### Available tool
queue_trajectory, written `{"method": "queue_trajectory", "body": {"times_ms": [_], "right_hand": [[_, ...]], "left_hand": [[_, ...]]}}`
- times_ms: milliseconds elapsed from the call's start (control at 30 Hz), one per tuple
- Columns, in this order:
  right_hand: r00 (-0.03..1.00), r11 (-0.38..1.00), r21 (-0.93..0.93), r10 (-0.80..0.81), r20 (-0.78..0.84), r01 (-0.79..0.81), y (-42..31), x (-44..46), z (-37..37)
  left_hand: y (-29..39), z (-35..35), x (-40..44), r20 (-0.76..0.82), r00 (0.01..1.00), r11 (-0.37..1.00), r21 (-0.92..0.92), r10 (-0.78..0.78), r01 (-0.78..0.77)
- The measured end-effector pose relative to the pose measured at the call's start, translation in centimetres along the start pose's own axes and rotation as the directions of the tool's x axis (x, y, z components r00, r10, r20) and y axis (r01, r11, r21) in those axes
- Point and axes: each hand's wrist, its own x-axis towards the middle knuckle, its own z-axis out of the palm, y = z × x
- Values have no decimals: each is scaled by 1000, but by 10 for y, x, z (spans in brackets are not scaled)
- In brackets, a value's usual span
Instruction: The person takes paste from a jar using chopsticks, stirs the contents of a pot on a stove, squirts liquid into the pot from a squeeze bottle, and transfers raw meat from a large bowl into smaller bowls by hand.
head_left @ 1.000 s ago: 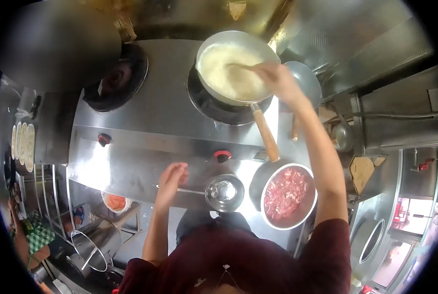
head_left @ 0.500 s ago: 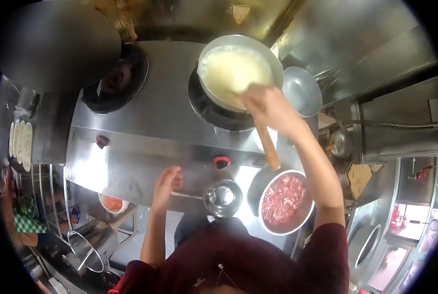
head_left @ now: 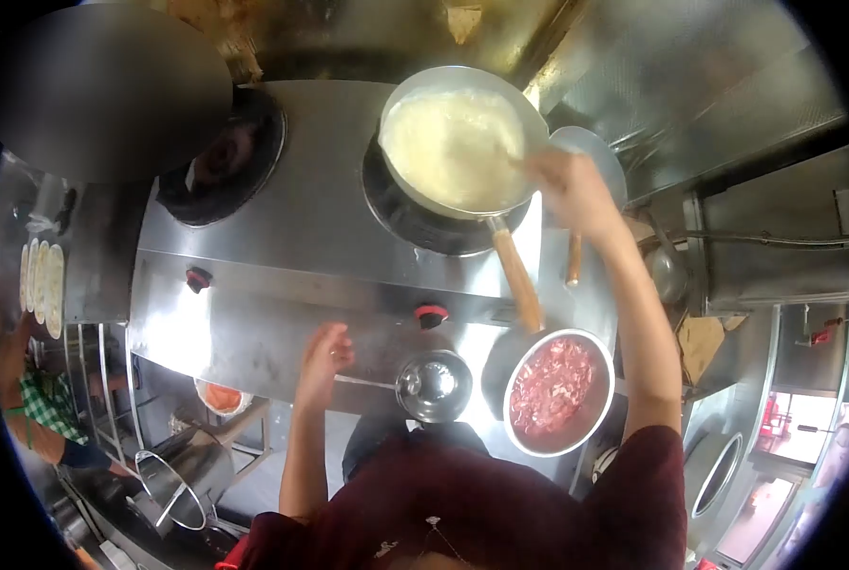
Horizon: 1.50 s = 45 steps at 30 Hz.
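Note:
My right hand (head_left: 569,190) is closed round a thin wooden utensil (head_left: 512,158) over the right side of a pan (head_left: 486,80). Its other end dips into pale, frothy liquid (head_left: 451,142); motion blurs it. The pan sits on a black burner (head_left: 415,228), its wooden handle (head_left: 517,280) pointing toward me. My left hand (head_left: 328,351) is by the stove's front panel, fingers curled, at the handle end of a metal ladle (head_left: 434,386); whether it grips that handle is not clear. Right of the ladle is a white bowl (head_left: 611,366) of raw red meat (head_left: 553,385).
A second pan (head_left: 600,157) with a wooden handle stands behind my right hand. Another burner (head_left: 220,161) is at the left, and red-marked knobs (head_left: 431,315) line the front panel. At the far left are long pale items (head_left: 42,275) and a person in green checks (head_left: 49,404).
My right hand moved toward me and then back up to the right with the utensil, stirring the liquid. My left hand has barely moved. The person at the far left has shifted.

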Motion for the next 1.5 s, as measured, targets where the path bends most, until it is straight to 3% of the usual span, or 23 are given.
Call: {"method": "queue_trajectory", "body": {"times_ms": [100, 200, 233, 267, 400, 467, 533, 600, 667, 733, 800, 833, 933, 967, 1000, 1067, 1133, 1167, 1233, 1267, 1367, 1467, 1500], "right_hand": [[994, 988, 146, -65, 84, 52, -42, -15, 8], [985, 976, 143, -155, -80, 165, 4, 11, 27], [984, 992, -3, -123, -129, 124, 11, 11, 21], [993, 985, -148, -94, -67, 83, 8, 6, 11], [985, 987, 72, -149, 84, 143, -46, -13, 11], [968, 951, 185, -236, -88, 249, -11, 12, 33], [989, 995, 4, -97, -108, 99, 4, 17, 20], [998, 997, -54, 63, 6, -63, -7, -1, 2], [994, 995, 5, -105, 43, 104, -37, -14, 5], [985, 983, 145, -130, 109, 114, -49, 1, 12], [988, 968, 202, -139, -65, 150, -10, 20, 24], [990, 977, 199, -45, -133, 72, 2, 20, 21], [1000, 987, -158, -13, 3, 14, -12, -12, 2], [994, 992, -74, -106, -15, 104, -24, -20, 8], [998, 998, 47, -40, 38, 39, -49, -20, 9], [992, 981, 149, -122, -1, 121, -34, -2, 23], [974, 979, 150, -107, -198, 138, 12, 11, 27], [979, 987, 153, 84, -186, -56, 19, 7, 16], [956, 927, 329, 243, -167, -178, 12, -18, -15], [942, 864, 469, 291, -166, -184, 1, -35, -28], [871, 748, 632, 432, -234, -201, 2, -79, -33], [813, 683, 667, 548, -197, -298, 13, -107, -17], [775, 666, 701, 574, -263, -255, 21, -118, -18]], "left_hand": [[-14, -14, 5, 1, 1000, 998, -61, -26, 26], [-11, -15, 0, -23, 999, 994, -103, -33, 30], [-7, -15, -3, -36, 999, 994, -101, -39, 35], [-3, -16, -1, -52, 998, 994, -103, -36, 30], [-17, -34, 4, -86, 996, 994, -105, -25, 16], [-14, -31, 6, -67, 998, 994, -108, -23, 15], [-4, -23, -2, -88, 996, 994, -108, -31, 21], [-1, -25, 1, -113, 993, 993, -117, -27, 14], [-11, -30, 1, -135, 990, 992, -124, -41, 24], [-11, -27, -3, -119, 991, 992, -115, -64, 50], [-6, -23, -3, -105, 993, 993, -107, -63, 51], [-4, -23, -4, -103, 993, 994, -99, -64, 54], [-7, -28, 2, -146, 988, 996, -79, -56, 45], [-11, -31, -1, -179, 982, 996, -68, -67, 56], [-13, -32, -3, -166, 984, 995, -81, -72, 59], [-12, -32, -2, -139, 988, 993, -109, -60, 45], [-6, -28, -3, -105, 994, 993, -115, -36, 24], [-4, -27, -3, -91, 996, 993, -119, -25, 14], [-8, -30, 2, -93, 996, 996, -92, -10, 1], [-13, -32, 2, -98, 995, 997, -78, -10, 2], [-20, -18, 5, -63, 998, 1000, -4, -26, 26], [-16, 21, 7, 168, 983, 985, 162, -80, 52], [-22, 31, 13, 235, 961, 976, 190, -146, 102]]}}
